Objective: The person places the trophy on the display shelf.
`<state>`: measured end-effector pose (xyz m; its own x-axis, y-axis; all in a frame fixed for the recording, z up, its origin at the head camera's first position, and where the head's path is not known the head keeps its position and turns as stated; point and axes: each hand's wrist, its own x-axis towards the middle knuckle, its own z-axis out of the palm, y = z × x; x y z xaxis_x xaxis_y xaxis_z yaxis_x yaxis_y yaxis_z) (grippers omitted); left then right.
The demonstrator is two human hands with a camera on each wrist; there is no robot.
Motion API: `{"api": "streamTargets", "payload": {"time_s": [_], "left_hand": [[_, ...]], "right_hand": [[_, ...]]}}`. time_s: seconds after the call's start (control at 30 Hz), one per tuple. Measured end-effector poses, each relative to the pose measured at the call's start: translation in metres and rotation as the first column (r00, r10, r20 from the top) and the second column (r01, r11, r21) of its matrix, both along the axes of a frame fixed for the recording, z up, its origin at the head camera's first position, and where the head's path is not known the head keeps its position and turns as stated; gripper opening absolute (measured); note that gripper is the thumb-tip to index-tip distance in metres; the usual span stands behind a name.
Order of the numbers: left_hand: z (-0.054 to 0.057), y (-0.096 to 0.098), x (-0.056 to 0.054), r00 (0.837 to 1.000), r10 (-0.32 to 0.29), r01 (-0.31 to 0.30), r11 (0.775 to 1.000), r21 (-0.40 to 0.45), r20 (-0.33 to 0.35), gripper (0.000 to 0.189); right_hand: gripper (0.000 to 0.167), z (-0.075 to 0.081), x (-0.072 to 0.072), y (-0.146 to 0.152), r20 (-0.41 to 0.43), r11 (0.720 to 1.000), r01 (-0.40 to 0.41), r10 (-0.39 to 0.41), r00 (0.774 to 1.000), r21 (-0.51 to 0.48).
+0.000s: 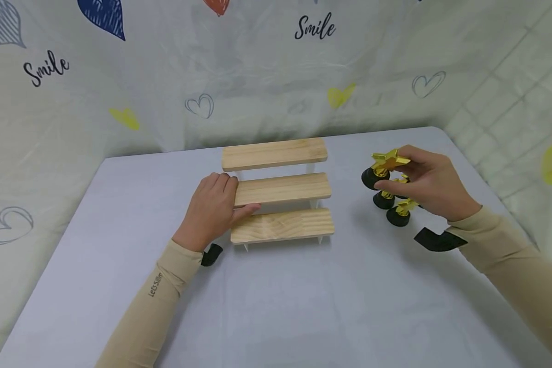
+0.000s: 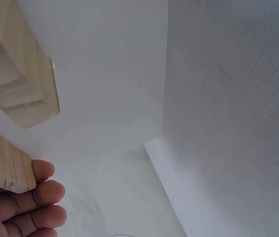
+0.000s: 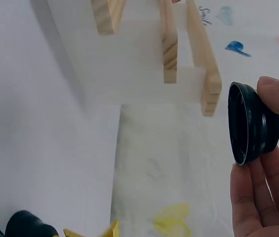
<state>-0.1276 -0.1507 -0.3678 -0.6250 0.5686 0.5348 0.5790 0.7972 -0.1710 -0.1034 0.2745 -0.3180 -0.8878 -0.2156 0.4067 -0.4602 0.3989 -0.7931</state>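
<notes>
A three-step display stand with pale wooden planks stands at the back middle of the table; its middle plank (image 1: 285, 188) has my left hand (image 1: 210, 210) at its left end. In the left wrist view the fingers (image 2: 49, 193) wrap behind a plank end (image 2: 15, 165), and from the head the thumb lies along the plank's front. My right hand (image 1: 434, 180) pinches a gold star trophy (image 1: 386, 164) by its round black base (image 3: 255, 126), thumb on one side, fingers on the other. Below it, several similar trophies (image 1: 398, 216) stand on the table, partly hidden by the hand.
The top plank (image 1: 274, 154) and bottom plank (image 1: 282, 226) of the stand lie behind and in front of the gripped one. White cloth covers the table (image 1: 276, 301). A printed curtain (image 1: 257, 66) hangs right behind the table's back edge.
</notes>
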Motion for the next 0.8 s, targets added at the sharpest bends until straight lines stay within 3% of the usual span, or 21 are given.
{"api": "streamTargets", "payload": {"time_s": [0.23, 0.4, 0.63, 0.8], "left_hand": [[-0.001, -0.001, -0.001, 1.000, 0.005, -0.005, 1.000, 0.004, 0.004, 0.067], [-0.002, -0.001, -0.002, 1.000, -0.015, 0.016, 1.000, 0.022, -0.015, 0.067], [-0.003, -0.003, -0.001, 1.000, -0.018, 0.018, 0.999, 0.036, -0.009, 0.068], [-0.003, -0.004, -0.002, 0.999, -0.031, 0.032, 0.998, 0.054, -0.010, 0.069]], "right_hand": [[0.039, -0.009, 0.002, -0.022, 0.000, 0.999, -0.043, 0.043, 0.999, 0.004], [0.039, -0.015, 0.002, -0.033, -0.001, 0.989, -0.134, 0.135, 0.991, -0.065], [0.041, -0.022, 0.005, -0.053, -0.023, 0.954, -0.277, 0.276, 0.961, -0.118], [0.043, -0.025, 0.007, -0.067, -0.007, 0.956, -0.282, 0.282, 0.959, -0.085]]}}
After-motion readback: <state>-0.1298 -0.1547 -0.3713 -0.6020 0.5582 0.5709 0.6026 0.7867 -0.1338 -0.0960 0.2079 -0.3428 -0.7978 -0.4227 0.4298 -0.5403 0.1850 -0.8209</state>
